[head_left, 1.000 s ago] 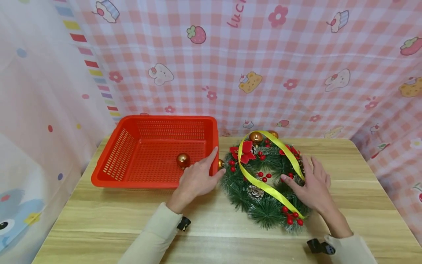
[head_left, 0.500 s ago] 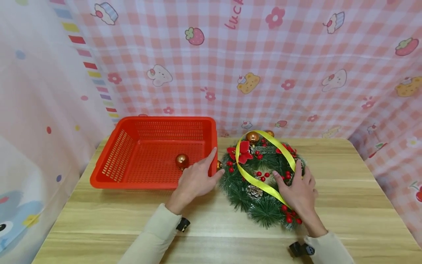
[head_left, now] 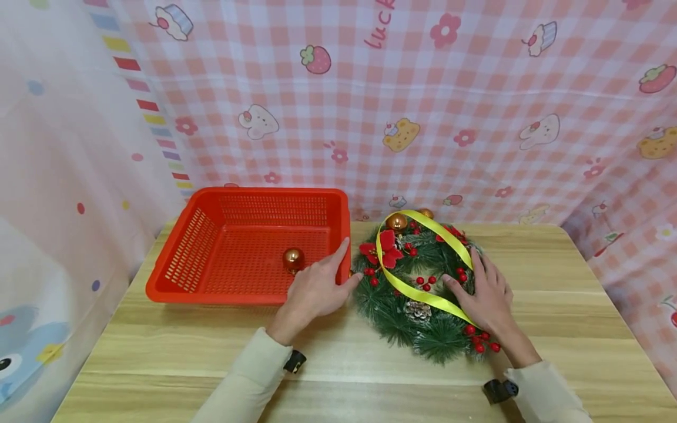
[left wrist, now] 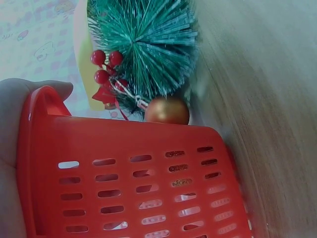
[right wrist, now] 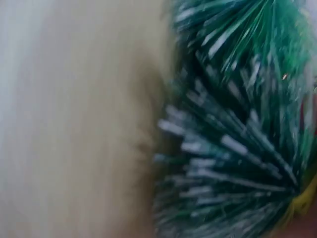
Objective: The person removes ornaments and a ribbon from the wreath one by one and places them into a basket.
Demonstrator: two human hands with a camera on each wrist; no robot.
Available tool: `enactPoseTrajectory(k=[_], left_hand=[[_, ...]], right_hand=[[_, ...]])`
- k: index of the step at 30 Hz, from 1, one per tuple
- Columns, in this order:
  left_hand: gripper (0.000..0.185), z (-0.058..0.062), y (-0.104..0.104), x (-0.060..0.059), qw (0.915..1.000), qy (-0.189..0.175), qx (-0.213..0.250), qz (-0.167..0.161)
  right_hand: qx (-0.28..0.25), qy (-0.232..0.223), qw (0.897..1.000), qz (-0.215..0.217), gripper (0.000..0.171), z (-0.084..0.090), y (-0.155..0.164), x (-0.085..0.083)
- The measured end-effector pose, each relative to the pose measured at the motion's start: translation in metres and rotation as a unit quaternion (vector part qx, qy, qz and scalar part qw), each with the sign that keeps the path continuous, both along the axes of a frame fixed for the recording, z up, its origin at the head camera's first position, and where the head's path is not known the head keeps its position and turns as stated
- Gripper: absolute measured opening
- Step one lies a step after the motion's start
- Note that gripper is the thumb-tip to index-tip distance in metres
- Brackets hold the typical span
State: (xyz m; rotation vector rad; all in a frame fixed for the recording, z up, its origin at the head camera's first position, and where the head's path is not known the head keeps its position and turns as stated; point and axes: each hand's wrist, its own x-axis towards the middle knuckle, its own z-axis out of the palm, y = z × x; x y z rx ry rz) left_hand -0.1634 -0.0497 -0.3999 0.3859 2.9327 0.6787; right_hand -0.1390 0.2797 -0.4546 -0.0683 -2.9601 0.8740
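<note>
A green Christmas wreath (head_left: 441,341) lies on the table, dressed with red poinsettias (head_left: 390,252), red berries, a pinecone (head_left: 418,310) and gold baubles (head_left: 396,222). A yellow ribbon (head_left: 423,296) loops loosely across it. My right hand (head_left: 486,294) grips the wreath's right side, thumb toward the centre hole and fingers over the outer edge; the ribbon passes beneath the hand. My left hand (head_left: 317,291) holds the right rim of a red plastic basket (head_left: 248,296), its thumb outside the wall. Blurred frosted needles (right wrist: 237,148) fill much of the right wrist view.
One copper-coloured bauble (head_left: 293,258) sits inside the basket. Just outside the basket's wall is a gold bauble (left wrist: 168,110), by the wreath's left side. A checked cloth (head_left: 370,147) hangs behind the wooden table (head_left: 370,393).
My right hand has moved left onto the wreath. The wreath has turned slightly counterclockwise, its front berries moving right and its upper-left poinsettia moving left. The left hand and basket stay put.
</note>
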Motion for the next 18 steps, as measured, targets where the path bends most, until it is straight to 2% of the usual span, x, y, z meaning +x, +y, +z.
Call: enactPoseTrajectory(k=[7, 18], left_hand=[[0.076, -0.001, -0.001, 0.001, 1.0000, 0.006, 0.003, -0.003], [0.076, -0.003, -0.001, 0.001, 0.9999, 0.014, 0.005, -0.008]], right_hand=[[0.005, -0.007, 0.998, 0.057, 0.089, 0.001, 0.018, -0.012], [-0.005, 0.004, 0.991, 0.137, 0.089, 0.000, 0.040, -0.022]])
